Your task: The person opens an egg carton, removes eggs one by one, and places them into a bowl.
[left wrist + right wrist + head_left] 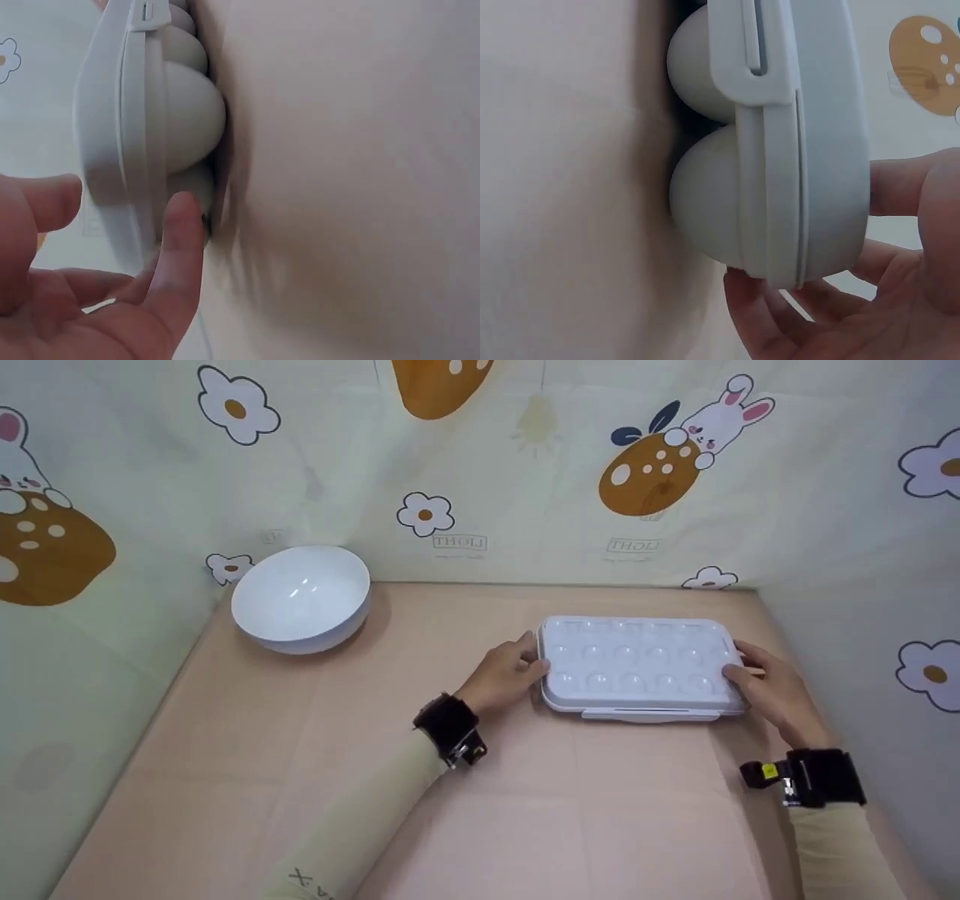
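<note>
A white lidded egg box [637, 660] with rows of small domes on its lid lies on the right side of the table. A clip [651, 715] runs along its near side. Round cups [191, 116] bulge from its underside, close to the tabletop. At the box's left end, my left hand [501, 675] holds it, thumb at the lid's edge and fingers along the side. My right hand [780, 694] grips the opposite end, its thumb over the lid and fingertips [746, 289] at the lower edge. What the box contains is hidden.
A white bowl [300, 596] stands at the back left of the table. The table has a pinkish-beige cover [510, 810]. Behind and at both sides hangs a patterned cloth [525, 472] with flowers and rabbits.
</note>
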`<state>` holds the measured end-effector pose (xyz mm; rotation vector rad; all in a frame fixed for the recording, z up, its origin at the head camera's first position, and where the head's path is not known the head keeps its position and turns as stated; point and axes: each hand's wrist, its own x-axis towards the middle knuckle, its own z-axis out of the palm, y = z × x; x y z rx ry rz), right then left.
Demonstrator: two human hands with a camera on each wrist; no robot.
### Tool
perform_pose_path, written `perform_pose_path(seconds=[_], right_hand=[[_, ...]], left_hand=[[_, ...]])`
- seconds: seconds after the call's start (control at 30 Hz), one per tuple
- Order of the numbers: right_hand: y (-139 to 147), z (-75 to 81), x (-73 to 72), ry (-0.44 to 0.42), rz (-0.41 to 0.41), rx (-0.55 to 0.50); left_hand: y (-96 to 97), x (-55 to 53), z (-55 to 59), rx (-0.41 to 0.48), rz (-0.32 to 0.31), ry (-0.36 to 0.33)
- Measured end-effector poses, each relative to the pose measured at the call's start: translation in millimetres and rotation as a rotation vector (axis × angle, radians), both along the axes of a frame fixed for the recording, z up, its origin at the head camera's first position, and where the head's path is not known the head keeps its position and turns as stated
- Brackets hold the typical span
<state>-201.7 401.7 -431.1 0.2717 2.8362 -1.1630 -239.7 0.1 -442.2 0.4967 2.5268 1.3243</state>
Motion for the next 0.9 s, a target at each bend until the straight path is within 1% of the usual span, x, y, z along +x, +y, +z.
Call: perform_pose_path(seconds=[0.07, 0.13, 0.23, 0.3, 0.4, 0.5, 0.57, 0.63, 0.7, 0.8, 0.9], right_hand=[[-8.2, 2.8, 2.9, 0.082, 0.002, 0.042], [-18.8, 6.8, 5.9, 0.182, 0.006, 0.074], [-38.9, 13.3, 9.9, 0.339, 0.032, 0.096], [-54.4, 17.3, 12.3, 0.43, 0.058, 0.075], [-79.3, 22.1, 15.5, 0.529, 0.115, 0.02], [-106.1, 26.9, 18.7, 0.552, 0.178, -0.061], [-125.5, 30.5, 20.7, 0.541, 0.222, -0.13], [-145.3, 34.1, 21.7, 0.525, 0.258, -0.204], [-164.7, 37.6, 22.0, 0.502, 0.293, -0.279], [-192.2, 40.9, 20.8, 0.469, 0.33, -0.363], [-216.0, 41.3, 18.3, 0.433, 0.364, -0.425]], left_hand=[[-15.4, 3.5, 4.0, 0.003, 0.023, 0.001], [-34.0, 6.6, 9.6, 0.002, 0.064, 0.009], [-67.5, 10.4, 19.9, 0.006, 0.121, 0.055], [-92.0, 12.0, 26.9, 0.016, 0.162, 0.097], [-128.3, 14.3, 37.1, 0.039, 0.225, 0.147], [-161.9, 17.0, 46.2, 0.064, 0.288, 0.202], [-182.0, 19.8, 52.0, 0.069, 0.34, 0.232], [-201.2, 23.2, 56.8, 0.059, 0.395, 0.268], [-219.0, 26.0, 59.3, 0.034, 0.464, 0.29], [-243.6, 29.7, 59.5, -0.006, 0.572, 0.285], [-265.1, 31.2, 55.4, -0.016, 0.684, 0.239]])
